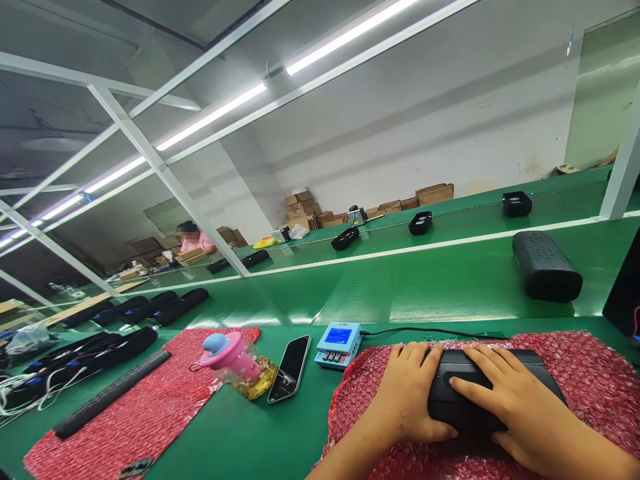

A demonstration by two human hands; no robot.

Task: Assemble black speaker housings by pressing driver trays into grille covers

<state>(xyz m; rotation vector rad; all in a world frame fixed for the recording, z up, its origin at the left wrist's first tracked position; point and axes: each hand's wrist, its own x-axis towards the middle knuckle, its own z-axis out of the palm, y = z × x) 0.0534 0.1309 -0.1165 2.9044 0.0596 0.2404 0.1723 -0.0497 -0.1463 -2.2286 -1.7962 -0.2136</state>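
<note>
A black oblong speaker body (530, 369) lies on a sheet of red bubble wrap (600, 393) at the near right of the green bench. My left hand (407, 397) grips its left end, fingers curled over the top and thumb underneath. My right hand (520, 403) lies across its middle, fingers spread over the top and thumb hooked at the near edge. Both hands clasp the same speaker. A small blue tester box (339, 343) with a black cable stands just left of the wrap.
A phone (290, 377) and a pink-lidded bottle (235, 363) lie left of the tester. A second red bubble wrap sheet (150, 413) holds a long black bar (113, 393). Black speakers (545, 267) sit on the green conveyor (425, 280). A person in pink (193, 239) works far left.
</note>
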